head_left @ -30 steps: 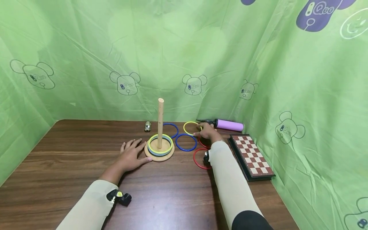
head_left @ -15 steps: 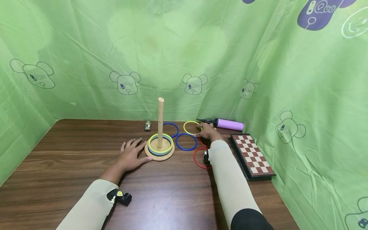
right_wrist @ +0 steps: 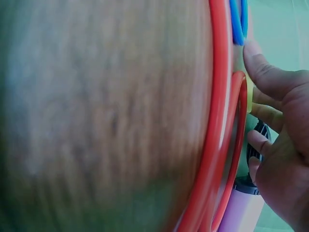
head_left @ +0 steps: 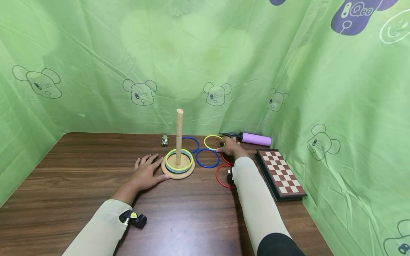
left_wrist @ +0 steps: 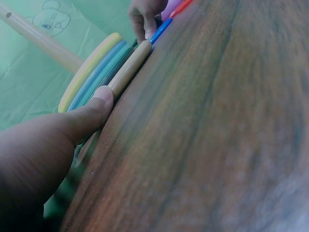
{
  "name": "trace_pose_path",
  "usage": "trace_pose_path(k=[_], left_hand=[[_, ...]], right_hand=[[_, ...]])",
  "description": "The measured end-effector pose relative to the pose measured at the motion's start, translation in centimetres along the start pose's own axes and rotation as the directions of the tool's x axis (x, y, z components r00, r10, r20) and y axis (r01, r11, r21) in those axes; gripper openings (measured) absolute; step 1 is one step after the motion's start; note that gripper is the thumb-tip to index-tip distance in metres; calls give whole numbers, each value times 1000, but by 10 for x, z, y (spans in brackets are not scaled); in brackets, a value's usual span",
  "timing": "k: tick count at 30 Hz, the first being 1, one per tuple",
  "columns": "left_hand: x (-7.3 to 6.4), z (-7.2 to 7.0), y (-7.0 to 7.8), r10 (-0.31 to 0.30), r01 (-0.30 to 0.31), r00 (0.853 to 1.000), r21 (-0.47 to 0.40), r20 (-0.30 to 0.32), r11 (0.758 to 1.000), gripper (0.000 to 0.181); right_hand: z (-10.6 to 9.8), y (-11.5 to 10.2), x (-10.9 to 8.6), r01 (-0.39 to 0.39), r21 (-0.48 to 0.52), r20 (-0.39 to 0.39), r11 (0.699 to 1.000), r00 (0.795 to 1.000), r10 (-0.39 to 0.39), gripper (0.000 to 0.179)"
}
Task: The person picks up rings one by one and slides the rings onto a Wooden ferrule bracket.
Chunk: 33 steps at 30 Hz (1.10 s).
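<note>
In the head view my left hand [head_left: 145,176] lies on the table with fingers spread. Its thumb touches the rim of the round wooden base [head_left: 189,175] of a ring-toss stand, whose upright peg [head_left: 179,137] carries several stacked rings, a yellow ring [head_left: 166,161] on top. My right hand [head_left: 231,146] reaches over the right edge of a second yellow ring [head_left: 205,142] lying on the table. From the right wrist, that yellow ring [right_wrist: 249,94] shows at the bent fingers, while the thumb [right_wrist: 260,65] stands apart from them, near a blue ring [right_wrist: 237,24].
One blue ring [head_left: 207,167] lies before the yellow one, another blue ring [head_left: 196,140] behind the stand. Two red rings [head_left: 219,179] lie partly under the right arm. A toy car [head_left: 164,140], a purple hand pump [head_left: 256,139] and a checkered board [head_left: 282,172] stand around. Green curtains border the table.
My right hand has shifted very slightly to the right at the yellow ring. The left hand and the stand have stayed in place.
</note>
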<state>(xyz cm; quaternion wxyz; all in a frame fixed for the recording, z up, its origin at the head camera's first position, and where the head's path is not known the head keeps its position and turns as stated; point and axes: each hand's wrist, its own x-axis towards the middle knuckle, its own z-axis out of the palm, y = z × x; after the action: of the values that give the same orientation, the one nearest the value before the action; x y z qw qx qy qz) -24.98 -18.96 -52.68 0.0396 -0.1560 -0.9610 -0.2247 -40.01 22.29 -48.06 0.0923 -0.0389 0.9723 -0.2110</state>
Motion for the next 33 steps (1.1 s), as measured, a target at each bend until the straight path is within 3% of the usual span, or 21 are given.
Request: trace_pose_path(k=[15,29,33], left_hand=[[0,2,0,1,-1,1000,7,7,1000,100],[0,3,0,-2,2,1000,9,1,1000,100],[0,2,0,-1,1,1000,11,-3,1000,99]], right_hand=[[-5,3,-4,137,31,-62,990,989,-135,55],[-10,-14,-21,280,144,-139,949,955,-261,55],[-7,-23,-26,328,168,-198,929,935,-294,57]])
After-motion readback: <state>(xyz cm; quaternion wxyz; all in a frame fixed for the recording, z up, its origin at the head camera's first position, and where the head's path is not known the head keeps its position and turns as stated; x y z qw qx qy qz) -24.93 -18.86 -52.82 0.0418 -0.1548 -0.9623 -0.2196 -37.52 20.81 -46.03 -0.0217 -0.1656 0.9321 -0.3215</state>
